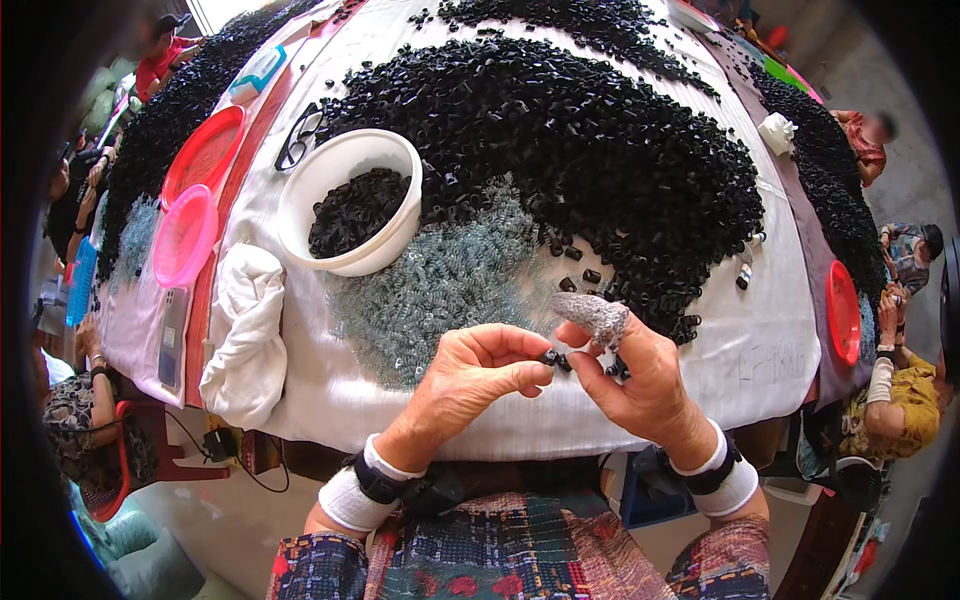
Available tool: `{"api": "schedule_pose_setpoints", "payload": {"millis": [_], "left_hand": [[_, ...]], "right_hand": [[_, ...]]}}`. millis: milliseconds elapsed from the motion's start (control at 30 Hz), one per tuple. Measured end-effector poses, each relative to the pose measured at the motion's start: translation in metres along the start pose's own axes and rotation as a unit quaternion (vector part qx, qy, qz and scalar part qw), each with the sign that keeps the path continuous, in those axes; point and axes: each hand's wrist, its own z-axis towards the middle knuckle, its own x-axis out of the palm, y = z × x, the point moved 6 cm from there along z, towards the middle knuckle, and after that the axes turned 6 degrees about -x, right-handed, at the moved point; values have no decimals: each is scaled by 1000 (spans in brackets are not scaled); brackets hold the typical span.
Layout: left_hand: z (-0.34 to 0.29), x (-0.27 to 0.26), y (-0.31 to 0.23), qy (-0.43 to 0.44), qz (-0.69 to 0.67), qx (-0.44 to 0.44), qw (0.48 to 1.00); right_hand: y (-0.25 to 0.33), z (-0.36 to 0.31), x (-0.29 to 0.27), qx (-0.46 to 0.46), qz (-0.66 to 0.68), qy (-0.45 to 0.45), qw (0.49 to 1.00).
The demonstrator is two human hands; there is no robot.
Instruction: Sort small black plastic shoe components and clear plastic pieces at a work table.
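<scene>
My left hand pinches a small black plastic piece between thumb and forefinger. My right hand is curled close beside it, its thumb near the same spot. A grey knitted finger cover sits on one right finger, and more small black pieces show among the right fingers. Just beyond my hands lies a pile of small clear-grey springs. Behind it spreads a large heap of short black plastic tubes. A white bowl at the left holds black pieces.
A crumpled white cloth lies left, near a phone, a pink basket and a red basket. Black glasses rest behind the bowl. Other people sit at both sides, by a red tray at right.
</scene>
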Motion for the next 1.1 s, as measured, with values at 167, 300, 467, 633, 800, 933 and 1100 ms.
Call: {"api": "schedule_pose_setpoints", "payload": {"millis": [167, 300, 467, 633, 800, 933, 1100], "left_hand": [[1, 0, 0, -1, -7, 5, 1000], [2, 0, -1, 3, -3, 12, 1000], [1, -3, 0, -16, 7, 22, 1000], [1, -6, -1, -21, -13, 28, 999], [1, -12, -1, -13, -54, 21, 998], [-1, -18, 3, -13, -77, 17, 997], [0, -21, 2, -3, -99, 12, 995]], "right_hand": [[0, 2, 8, -45, -21, 41, 998], [-6, -3, 9, 18, 10, -17, 1000], [1, -4, 7, 2, -32, -18, 999], [-6, -4, -26, -2, -98, -86, 992], [-67, -11, -32, 162, -122, -19, 979], [-78, -3, -24, 114, -165, 7, 980], [-92, 16, -12, 79, -229, 57, 969]]}}
